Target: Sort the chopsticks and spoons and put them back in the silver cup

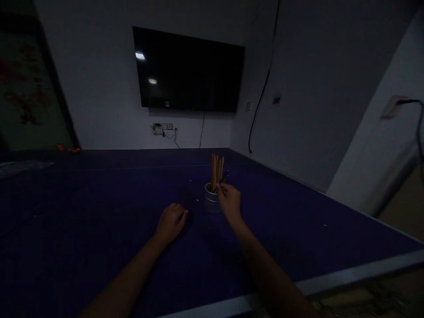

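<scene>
My right hand (229, 201) pinches a thin, dark pen-like stick (224, 176) at the right rim of a grey cylindrical holder (212, 204). The stick is tilted, its upper end pointing right; its lower end is hidden by my fingers and the rim. Several slim yellow-brown sticks (217, 170) stand upright in the holder; the dim light hides whether they are pencils or chopsticks. To the left of the holder, my left hand (170, 223) rests on the table apart from it, fingers loosely bent, thumb held away from them, nothing visible in it.
The dark blue tabletop (99, 212) has a pale front edge (212, 309) and small white specks. Clear plastic (23, 167) and small orange objects (68, 149) lie at the far left. A television (188, 70) hangs on the wall above sockets; a black cable (265, 86) hangs at the right.
</scene>
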